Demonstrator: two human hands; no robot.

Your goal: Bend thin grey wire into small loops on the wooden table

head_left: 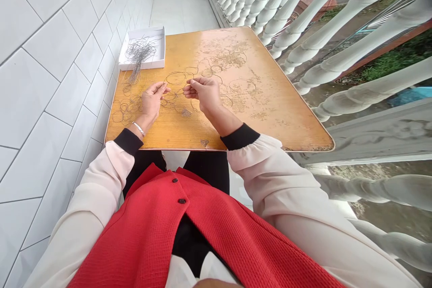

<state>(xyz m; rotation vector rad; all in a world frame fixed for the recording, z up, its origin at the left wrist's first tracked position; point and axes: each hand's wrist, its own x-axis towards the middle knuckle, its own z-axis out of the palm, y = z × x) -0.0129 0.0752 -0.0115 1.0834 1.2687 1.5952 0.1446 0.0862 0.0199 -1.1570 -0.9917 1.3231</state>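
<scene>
My left hand (153,99) is closed in a pinch above the table, thumb against fingertips. Facing it a short way to the right, my right hand (205,92) pinches in the same manner. A thin dark wire (176,84) curves between the two sets of fingertips; it is so fine that its ends cannot be made out. Wire rings (126,107) of several sizes lie beside and under my left hand. More rings (242,84) spread over the table beyond my right hand. A small tangle of wire (185,112) rests between my wrists.
A shallow white box (159,64) at the table's far left holds a heap of loose wires (138,51), some hanging over its front. The wooden table (270,121) has worn patches. A tiled wall (64,72) stands on the left, a white balustrade (303,45) on the right.
</scene>
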